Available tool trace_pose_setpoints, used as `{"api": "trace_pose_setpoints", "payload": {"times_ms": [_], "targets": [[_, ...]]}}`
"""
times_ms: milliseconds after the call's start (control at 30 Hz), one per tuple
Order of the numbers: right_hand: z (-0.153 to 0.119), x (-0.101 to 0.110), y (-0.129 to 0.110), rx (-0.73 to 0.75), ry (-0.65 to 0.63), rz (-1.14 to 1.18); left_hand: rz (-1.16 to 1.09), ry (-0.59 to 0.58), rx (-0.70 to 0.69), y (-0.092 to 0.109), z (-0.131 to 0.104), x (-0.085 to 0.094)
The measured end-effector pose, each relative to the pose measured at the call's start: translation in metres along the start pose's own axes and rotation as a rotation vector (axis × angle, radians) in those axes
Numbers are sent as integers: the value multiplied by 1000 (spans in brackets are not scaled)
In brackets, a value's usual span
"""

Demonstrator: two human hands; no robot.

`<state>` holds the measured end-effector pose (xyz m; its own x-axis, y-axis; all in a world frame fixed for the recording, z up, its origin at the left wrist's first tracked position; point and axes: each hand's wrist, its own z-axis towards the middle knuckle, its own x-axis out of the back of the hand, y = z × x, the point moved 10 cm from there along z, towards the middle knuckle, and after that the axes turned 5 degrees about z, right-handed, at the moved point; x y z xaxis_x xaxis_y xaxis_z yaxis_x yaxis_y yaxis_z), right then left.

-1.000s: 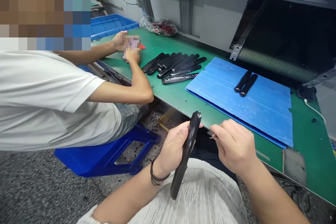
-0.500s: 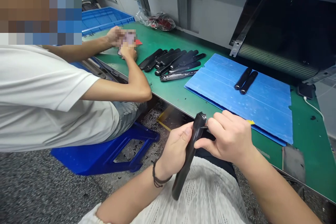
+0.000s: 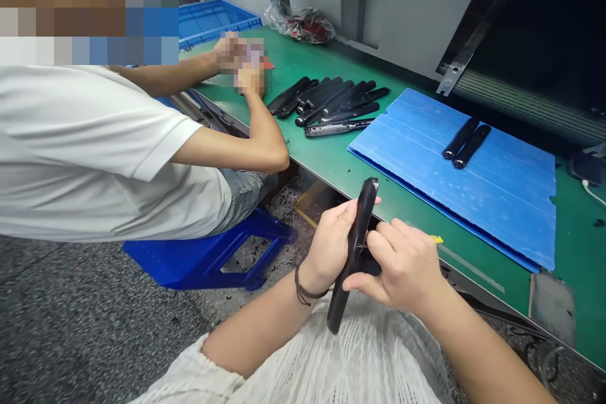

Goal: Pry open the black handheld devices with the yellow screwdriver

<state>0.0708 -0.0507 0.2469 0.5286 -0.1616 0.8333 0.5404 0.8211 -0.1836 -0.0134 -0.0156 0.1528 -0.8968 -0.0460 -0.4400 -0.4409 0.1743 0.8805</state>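
My left hand [image 3: 334, 243] is wrapped round a long black plastic handle shell [image 3: 363, 211], which tilts with its top end toward the table. My right hand [image 3: 402, 262] is closed on a slim knife [image 3: 437, 240]; its yellow end sticks out behind the fist, and most of its grip is hidden in the fingers. The thin blade meets the shell's right side near the middle, and my right thumb rests against the shell lower down. Both hands are above my lap, in front of the table edge.
Two black shells [image 3: 466, 142] lie on a blue plastic sheet [image 3: 407, 139]. Several more black shells [image 3: 326, 101] are heaped on the green table [image 3: 284, 44]. At left a co-worker [image 3: 118, 139] sits on a blue stool [image 3: 189, 265]. A phone [image 3: 586, 168] with a white cable is at right.
My right hand and the knife have gone from the shell's top end down to its middle. The shell has turned slightly and stands more upright. The whole view has shifted a little.
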Motion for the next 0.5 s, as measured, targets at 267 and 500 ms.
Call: {"api": "trace_pose_setpoints", "payload": {"times_ms": [267, 500], "targets": [[-6, -4, -13, 43, 6, -7, -150, -18, 51, 1, 6, -4], [-12, -6, -15, 36, 38, -50, -192, -18, 97, -1, 6, -7]]}}
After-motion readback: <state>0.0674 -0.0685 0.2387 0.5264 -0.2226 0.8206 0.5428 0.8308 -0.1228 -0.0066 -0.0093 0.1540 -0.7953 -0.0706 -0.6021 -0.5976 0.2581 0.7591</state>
